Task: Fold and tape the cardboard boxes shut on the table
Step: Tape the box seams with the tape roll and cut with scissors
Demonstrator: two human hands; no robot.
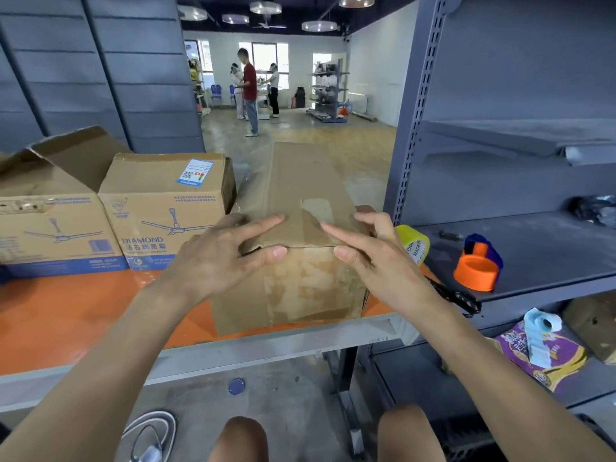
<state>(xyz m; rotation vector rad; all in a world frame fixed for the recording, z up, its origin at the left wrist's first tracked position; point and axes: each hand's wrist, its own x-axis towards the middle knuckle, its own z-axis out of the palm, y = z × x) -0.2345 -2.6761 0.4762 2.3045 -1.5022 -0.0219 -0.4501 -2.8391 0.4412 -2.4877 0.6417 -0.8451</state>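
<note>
Cardboard box (300, 181) beneath left hand (213, 258) and right hand (376, 258), fingers (263, 225) straight, flat on top.

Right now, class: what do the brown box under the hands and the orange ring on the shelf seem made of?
Plain brown box: corrugated cardboard, matt, with torn pale patches on its front. Orange ring-shaped holder: probably moulded plastic, smooth, uniform colour.

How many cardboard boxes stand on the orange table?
3: a plain box at the front, a closed fan-printed box to its left, an open-flapped box at the far left. Others may lie out of view.
</note>
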